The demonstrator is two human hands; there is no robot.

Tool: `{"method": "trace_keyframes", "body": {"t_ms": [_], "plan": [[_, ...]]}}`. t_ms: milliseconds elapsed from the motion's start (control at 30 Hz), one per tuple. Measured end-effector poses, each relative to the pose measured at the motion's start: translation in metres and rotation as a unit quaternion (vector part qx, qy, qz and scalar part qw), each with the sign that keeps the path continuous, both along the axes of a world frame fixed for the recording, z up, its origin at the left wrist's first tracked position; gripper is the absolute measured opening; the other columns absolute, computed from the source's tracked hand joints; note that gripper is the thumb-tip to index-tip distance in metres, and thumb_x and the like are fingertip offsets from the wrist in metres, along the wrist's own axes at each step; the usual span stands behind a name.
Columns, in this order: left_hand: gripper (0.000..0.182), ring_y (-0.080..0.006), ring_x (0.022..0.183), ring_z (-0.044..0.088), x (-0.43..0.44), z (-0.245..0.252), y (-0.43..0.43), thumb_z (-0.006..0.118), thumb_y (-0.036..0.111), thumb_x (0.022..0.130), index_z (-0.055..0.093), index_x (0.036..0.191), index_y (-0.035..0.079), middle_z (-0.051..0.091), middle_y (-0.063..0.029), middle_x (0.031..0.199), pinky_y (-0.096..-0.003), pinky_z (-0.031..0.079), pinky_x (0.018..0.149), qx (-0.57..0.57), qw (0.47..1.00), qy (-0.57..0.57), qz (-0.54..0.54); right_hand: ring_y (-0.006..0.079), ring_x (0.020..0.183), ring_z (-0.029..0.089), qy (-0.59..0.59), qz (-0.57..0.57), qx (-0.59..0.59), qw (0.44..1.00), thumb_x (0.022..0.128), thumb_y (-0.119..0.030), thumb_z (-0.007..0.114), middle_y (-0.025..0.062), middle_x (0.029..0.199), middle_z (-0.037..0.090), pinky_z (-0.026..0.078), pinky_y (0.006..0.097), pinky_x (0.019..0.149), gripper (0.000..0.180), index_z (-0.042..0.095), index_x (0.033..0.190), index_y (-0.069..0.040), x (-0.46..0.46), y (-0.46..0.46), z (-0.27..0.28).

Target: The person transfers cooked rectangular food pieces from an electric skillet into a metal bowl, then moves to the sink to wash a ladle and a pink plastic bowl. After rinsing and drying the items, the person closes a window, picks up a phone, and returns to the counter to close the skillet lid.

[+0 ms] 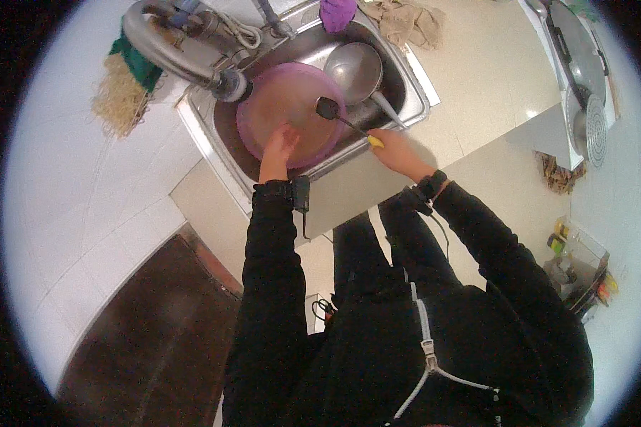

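My right hand [398,152] grips the yellow handle end of a long cooking spatula [328,108] with a dark head. The head is over the right part of a round purple basin [335,144], which holds cloudy brownish water [278,99]. My left hand [282,141] reaches over the basin's near rim, its fingers at the water. The fingertips blend into the murk, so whether they hold anything is unclear. Beside the basin, a metal pan [352,69] with a long handle rests in the stainless steel sink [416,109].
A curved faucet [165,58] reaches over the sink's left side. A purple cloth [337,13] hangs at the back rim, near a beige cloth [406,24] on the counter [475,69]. At the left are a mesh bundle [117,96] and a green cloth [141,66]. A perforated skimmer [596,131] hangs right.
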State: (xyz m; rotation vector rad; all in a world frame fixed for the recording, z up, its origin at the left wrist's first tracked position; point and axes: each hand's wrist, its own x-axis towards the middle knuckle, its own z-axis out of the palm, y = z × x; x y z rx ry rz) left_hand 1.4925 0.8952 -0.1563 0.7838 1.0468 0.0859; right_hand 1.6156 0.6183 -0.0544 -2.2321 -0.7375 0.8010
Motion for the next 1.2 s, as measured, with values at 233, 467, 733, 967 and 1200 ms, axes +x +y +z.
{"method": "trace_keyframes", "body": {"t_ms": [233,467,733,967,1200], "plan": [[0.035,-0.0251,0.118,0.052,0.027,-0.073,0.023,0.048,0.021,0.095,0.055,0.121,-0.001,0.057,-0.0164,0.123,-0.0394,0.046,0.097,-0.117,0.989,-0.087,0.004,0.0389,0.097,0.059,-0.011,0.002,-0.021,1.000,0.078,-0.015,0.061,0.0225,0.102,0.063,0.047,0.0453,0.084,0.034,0.061,0.110,-0.001,0.005,0.023,-0.014],[0.049,-0.0306,0.132,0.037,0.033,0.015,-0.025,0.034,0.033,0.100,0.041,0.138,0.003,0.043,-0.0153,0.141,-0.0439,0.024,0.112,0.155,0.920,-0.155,-0.325,0.0340,0.093,0.062,0.113,-0.033,0.000,0.993,0.080,-0.016,0.060,0.0197,0.101,0.066,0.048,0.0398,0.082,0.037,0.061,0.114,-0.002,0.013,0.029,0.004],[0.060,-0.0310,0.140,0.023,0.036,0.014,-0.015,0.040,0.038,0.097,0.025,0.146,0.007,0.025,-0.0131,0.152,-0.0475,0.017,0.114,0.600,0.620,-0.101,-0.495,0.0175,0.076,0.061,0.254,-0.073,-0.014,0.964,0.082,-0.019,0.062,0.0122,0.088,0.067,0.048,0.0297,0.073,0.040,0.059,0.120,-0.004,0.010,0.024,0.043],[0.059,-0.0353,0.136,0.028,0.011,-0.056,0.045,0.042,0.039,0.096,0.030,0.144,0.006,0.031,-0.0182,0.148,-0.0485,0.020,0.113,0.613,0.598,0.067,-0.511,0.0243,0.087,0.062,0.173,-0.049,-0.007,0.984,0.083,-0.018,0.061,0.0147,0.099,0.065,0.049,0.0338,0.079,0.040,0.058,0.121,-0.005,-0.005,0.002,0.022],[0.055,-0.0305,0.126,0.044,0.027,-0.067,0.041,0.030,0.044,0.099,0.048,0.131,0.003,0.047,-0.0161,0.136,-0.0425,0.029,0.109,-0.027,0.998,-0.002,-0.058,0.0373,0.103,0.057,0.029,-0.007,-0.021,0.999,0.082,-0.014,0.056,0.0205,0.111,0.061,0.046,0.0419,0.090,0.037,0.058,0.117,-0.003,-0.007,0.016,0.016]]}}
